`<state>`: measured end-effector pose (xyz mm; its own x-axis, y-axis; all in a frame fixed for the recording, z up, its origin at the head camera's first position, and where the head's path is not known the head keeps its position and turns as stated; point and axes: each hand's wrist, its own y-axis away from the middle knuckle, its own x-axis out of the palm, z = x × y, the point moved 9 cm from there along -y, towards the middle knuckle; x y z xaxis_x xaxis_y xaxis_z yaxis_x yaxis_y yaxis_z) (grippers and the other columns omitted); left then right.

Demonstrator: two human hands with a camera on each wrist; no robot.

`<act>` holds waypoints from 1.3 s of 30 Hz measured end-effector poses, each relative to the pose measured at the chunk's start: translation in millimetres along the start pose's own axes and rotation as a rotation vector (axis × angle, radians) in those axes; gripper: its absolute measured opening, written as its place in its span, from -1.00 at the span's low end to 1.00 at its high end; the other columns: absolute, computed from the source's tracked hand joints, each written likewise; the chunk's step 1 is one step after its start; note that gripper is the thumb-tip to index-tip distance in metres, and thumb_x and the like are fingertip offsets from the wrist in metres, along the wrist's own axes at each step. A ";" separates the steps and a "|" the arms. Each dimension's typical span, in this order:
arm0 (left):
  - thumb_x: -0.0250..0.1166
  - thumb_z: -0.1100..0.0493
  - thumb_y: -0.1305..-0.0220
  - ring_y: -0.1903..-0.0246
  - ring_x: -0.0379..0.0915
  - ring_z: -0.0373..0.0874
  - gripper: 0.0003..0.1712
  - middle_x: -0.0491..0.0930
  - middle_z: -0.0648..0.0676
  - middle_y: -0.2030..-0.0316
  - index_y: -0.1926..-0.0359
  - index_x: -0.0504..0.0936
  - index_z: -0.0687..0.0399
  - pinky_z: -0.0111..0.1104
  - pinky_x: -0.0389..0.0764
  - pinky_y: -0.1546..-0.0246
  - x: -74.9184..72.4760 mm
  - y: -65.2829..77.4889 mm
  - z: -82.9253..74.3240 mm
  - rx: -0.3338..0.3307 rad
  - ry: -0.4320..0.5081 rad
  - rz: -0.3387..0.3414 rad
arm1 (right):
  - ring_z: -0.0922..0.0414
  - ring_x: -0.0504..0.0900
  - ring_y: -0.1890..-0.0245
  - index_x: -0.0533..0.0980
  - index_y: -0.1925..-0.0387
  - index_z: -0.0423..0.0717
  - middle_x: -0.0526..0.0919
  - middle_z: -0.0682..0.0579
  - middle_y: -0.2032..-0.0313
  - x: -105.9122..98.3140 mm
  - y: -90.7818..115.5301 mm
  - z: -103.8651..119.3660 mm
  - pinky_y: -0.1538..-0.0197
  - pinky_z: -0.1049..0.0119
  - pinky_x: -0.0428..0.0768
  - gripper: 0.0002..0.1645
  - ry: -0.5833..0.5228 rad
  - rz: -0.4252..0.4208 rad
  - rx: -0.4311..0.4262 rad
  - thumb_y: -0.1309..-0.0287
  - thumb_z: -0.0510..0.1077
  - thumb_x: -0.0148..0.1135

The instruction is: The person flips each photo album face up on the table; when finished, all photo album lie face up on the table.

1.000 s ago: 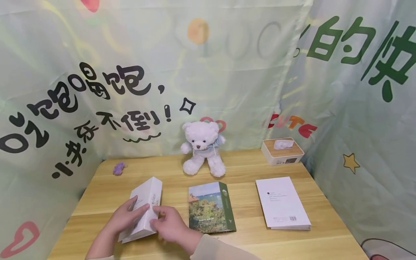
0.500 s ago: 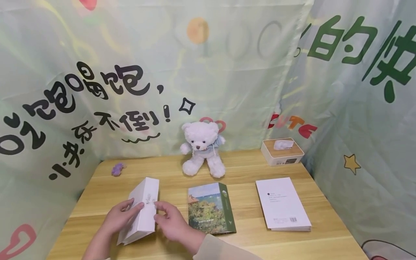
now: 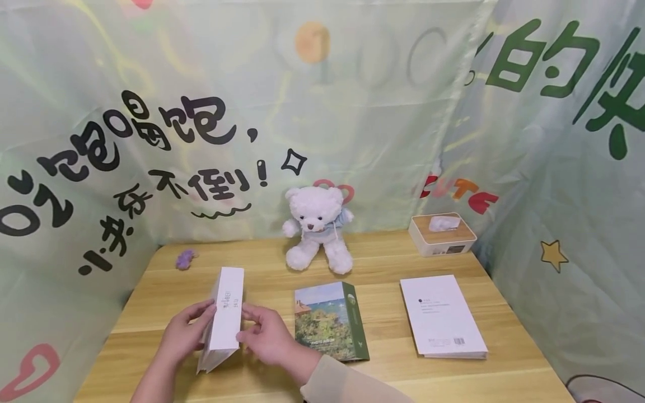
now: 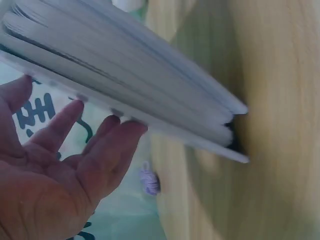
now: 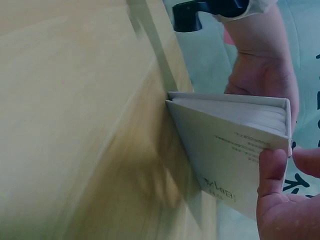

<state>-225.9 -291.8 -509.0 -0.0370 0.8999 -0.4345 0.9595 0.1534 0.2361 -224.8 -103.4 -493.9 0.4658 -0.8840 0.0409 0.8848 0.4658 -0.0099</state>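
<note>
White book, spine up at left of the surface, pinched by thumb and finger of the right hand; fairly straight fingers of the left hand against its cover. Just to the right, photo album; farther right, pale volume.

We log one thick white hardcover book at near left above the wooden tabletop: spine up, fore-edge down, contact with the wood unclear. We note dark writing on the spine, smaller print on the right cover, and narrow gaps among the pages.
</note>
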 end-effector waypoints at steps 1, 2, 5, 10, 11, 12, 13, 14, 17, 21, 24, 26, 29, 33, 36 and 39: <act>0.19 -0.21 -0.59 -0.20 0.49 0.38 -0.19 0.39 0.50 -0.38 -0.51 0.37 0.33 -0.03 0.81 0.24 0.4 1.5 -2.4 0.007 0.010 0.005 | 0.20 0.67 0.49 0.33 -0.48 -0.41 0.64 -0.21 -0.27 0.6 -0.3 0.4 0.29 0.00 0.78 -0.24 -0.008 0.003 -0.006 -0.26 -0.52 0.30; 0.18 -0.19 -0.60 -0.17 0.52 0.35 -0.21 0.39 0.50 -0.37 -0.51 0.36 0.33 -0.03 0.81 0.25 0.9 2.9 -4.6 0.014 0.020 0.010 | 0.20 0.69 0.47 0.32 -0.47 -0.43 0.64 -0.22 -0.26 0.8 -0.5 1.1 0.26 -0.01 0.79 -0.22 -0.016 0.002 -0.013 -0.25 -0.53 0.31; 0.21 -0.14 -0.60 -0.10 0.59 0.24 -0.22 0.38 0.51 -0.38 -0.53 0.33 0.34 -0.05 0.81 0.25 2.5 8.2 -10.0 0.030 0.049 0.023 | 0.20 0.73 0.37 0.34 -0.44 -0.47 0.66 -0.22 -0.24 0.9 -0.7 2.5 0.19 0.00 0.79 -0.24 -0.050 -0.013 -0.017 -0.22 -0.53 0.34; 0.35 -0.12 -0.50 0.00 0.63 0.06 -0.16 0.43 0.45 -0.27 -0.54 0.32 0.29 -0.20 0.80 0.27 0.2 15.7 -8.9 0.013 0.068 0.008 | 0.25 0.74 0.28 0.54 -0.25 -0.41 0.71 -0.12 -0.15 2.6 -1.3 2.2 0.19 0.34 0.77 -0.43 -0.062 -0.030 -0.014 -0.19 -0.48 0.41; 0.37 -0.13 -0.48 0.02 0.62 0.02 -0.15 0.45 0.40 -0.24 -0.54 0.33 0.26 -0.22 0.80 0.28 -1.1 16.3 -9.0 0.008 0.065 0.002 | 0.26 0.74 0.28 0.56 -0.22 -0.39 0.72 -0.10 -0.14 3.0 -1.7 2.1 0.21 0.40 0.74 -0.47 -0.059 -0.030 -0.015 -0.19 -0.48 0.42; 0.39 -0.13 -0.46 0.07 0.63 -0.03 -0.15 0.47 0.36 -0.20 -0.53 0.34 0.25 -0.22 0.79 0.30 -2.5 16.3 -9.2 0.006 0.067 -0.006 | 0.26 0.74 0.27 0.57 -0.20 -0.39 0.72 -0.10 -0.13 3.3 -2.0 2.5 0.21 0.42 0.73 -0.48 -0.059 -0.029 -0.017 -0.20 -0.47 0.42; 0.40 -0.13 -0.45 0.11 0.63 -0.06 -0.15 0.48 0.35 -0.18 -0.52 0.35 0.25 -0.22 0.79 0.32 -3.7 16.0 -9.4 0.005 0.071 -0.011 | 0.26 0.74 0.26 0.58 -0.19 -0.39 0.72 -0.10 -0.13 3.4 -2.4 2.8 0.22 0.43 0.73 -0.50 -0.057 -0.029 -0.020 -0.20 -0.47 0.42; 0.41 -0.12 -0.45 0.14 0.63 -0.08 -0.16 0.49 0.34 -0.17 -0.52 0.36 0.24 -0.22 0.79 0.33 -4.8 15.9 -9.9 0.004 0.071 -0.015 | 0.26 0.74 0.26 0.58 -0.19 -0.39 0.72 -0.10 -0.14 3.8 -2.6 2.9 0.22 0.44 0.72 -0.50 -0.056 -0.027 -0.019 -0.20 -0.47 0.42; 0.42 -0.11 -0.43 0.15 0.65 -0.07 -0.17 0.50 0.38 -0.21 -0.52 0.37 0.20 -0.23 0.77 0.36 -7.6 18.4 -12.3 -0.002 0.057 -0.031 | 0.27 0.74 0.24 0.58 -0.20 -0.39 0.70 -0.13 -0.17 5.6 -2.5 4.0 0.22 0.44 0.71 -0.51 -0.046 -0.013 -0.020 -0.23 -0.47 0.40; 0.42 -0.06 -0.46 0.03 0.67 0.10 -0.24 0.49 0.43 -0.27 -0.51 0.41 0.17 -0.28 0.74 0.33 -11.1 26.1 -19.3 0.011 0.027 -0.086 | 0.27 0.74 0.22 0.57 -0.22 -0.39 0.68 -0.14 -0.21 8.4 -1.0 3.5 0.21 0.43 0.71 -0.52 -0.038 0.006 -0.014 -0.28 -0.45 0.38; 0.41 -0.02 -0.46 -0.07 0.64 0.24 -0.30 0.53 0.43 -0.26 -0.48 0.45 0.15 -0.33 0.73 0.30 -12.8 30.3 -28.1 0.038 0.005 -0.137 | 0.28 0.75 0.21 0.57 -0.24 -0.37 0.68 -0.12 -0.23 8.4 -1.6 3.8 0.19 0.42 0.73 -0.52 -0.027 0.000 -0.020 -0.30 -0.43 0.38; 0.40 0.00 -0.47 -0.10 0.63 0.29 -0.36 0.55 0.42 -0.25 -0.44 0.50 0.15 -0.34 0.71 0.26 -14.5 32.1 -33.9 0.058 -0.024 -0.171 | 0.28 0.76 0.20 0.57 -0.25 -0.35 0.68 -0.11 -0.24 8.7 -2.8 5.1 0.19 0.41 0.73 -0.51 -0.010 -0.006 -0.033 -0.30 -0.41 0.38; 0.38 0.01 -0.48 -0.11 0.61 0.33 -0.44 0.57 0.42 -0.24 -0.36 0.58 0.20 -0.33 0.70 0.22 -16.9 34.2 -40.4 0.081 -0.072 -0.208 | 0.29 0.75 0.21 0.59 -0.23 -0.32 0.69 -0.07 -0.22 9.5 -4.0 6.4 0.20 0.42 0.73 -0.52 0.004 -0.011 -0.035 -0.29 -0.39 0.40; 0.42 0.00 -0.43 -0.08 0.64 0.30 -0.45 0.57 0.40 -0.25 -0.29 0.64 0.23 -0.36 0.70 0.26 -17.6 37.4 -41.4 0.068 -0.099 -0.236 | 0.30 0.75 0.22 0.63 -0.17 -0.31 0.72 -0.06 -0.16 10.5 -3.1 4.9 0.22 0.43 0.72 -0.58 0.023 -0.014 -0.024 -0.28 -0.37 0.43; 0.53 -0.06 -0.32 -0.05 0.67 0.25 -0.31 0.56 0.37 -0.27 -0.33 0.60 0.21 -0.40 0.70 0.33 -15.0 38.6 -42.1 0.063 -0.108 -0.231 | 0.30 0.73 0.30 0.67 -0.14 -0.26 0.75 -0.03 -0.11 10.0 -2.0 4.1 0.30 0.46 0.68 -0.60 0.033 -0.022 -0.021 -0.28 -0.34 0.45; 0.60 -0.18 -0.20 -0.03 0.68 0.23 -0.10 0.54 0.35 -0.29 -0.39 0.52 0.20 -0.39 0.69 0.35 -12.0 38.2 -45.5 0.081 -0.140 -0.222 | 0.30 0.67 0.42 0.70 -0.12 -0.20 0.78 0.01 -0.07 10.1 -1.8 4.7 0.39 0.48 0.62 -0.63 0.036 -0.023 -0.033 -0.29 -0.32 0.45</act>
<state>-201.5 -278.2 -455.2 -0.2159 0.7820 -0.5848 0.9516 0.3027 0.0534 -221.7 -113.0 -488.7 0.4451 -0.8955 0.0055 0.8948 0.4445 -0.0423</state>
